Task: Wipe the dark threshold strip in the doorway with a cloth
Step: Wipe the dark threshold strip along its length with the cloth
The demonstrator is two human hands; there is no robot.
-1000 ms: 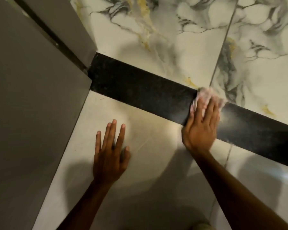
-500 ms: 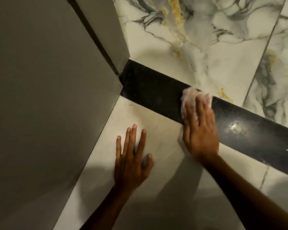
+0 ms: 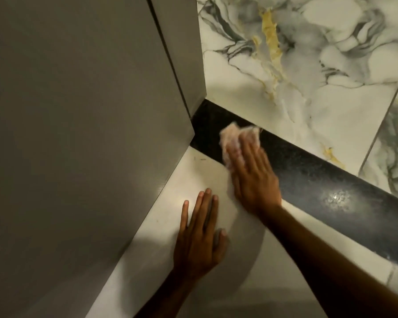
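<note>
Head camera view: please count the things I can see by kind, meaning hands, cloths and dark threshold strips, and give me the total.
Hands: 2, the left hand flat on the pale floor tile and the right hand pressing the cloth
Cloths: 1, the cloth
Dark threshold strips: 1, the dark threshold strip
Total: 4

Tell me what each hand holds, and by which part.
Right hand presses flat on the crumpled pale cloth's near part, against the dark threshold strip. Left hand holds nothing.
</note>
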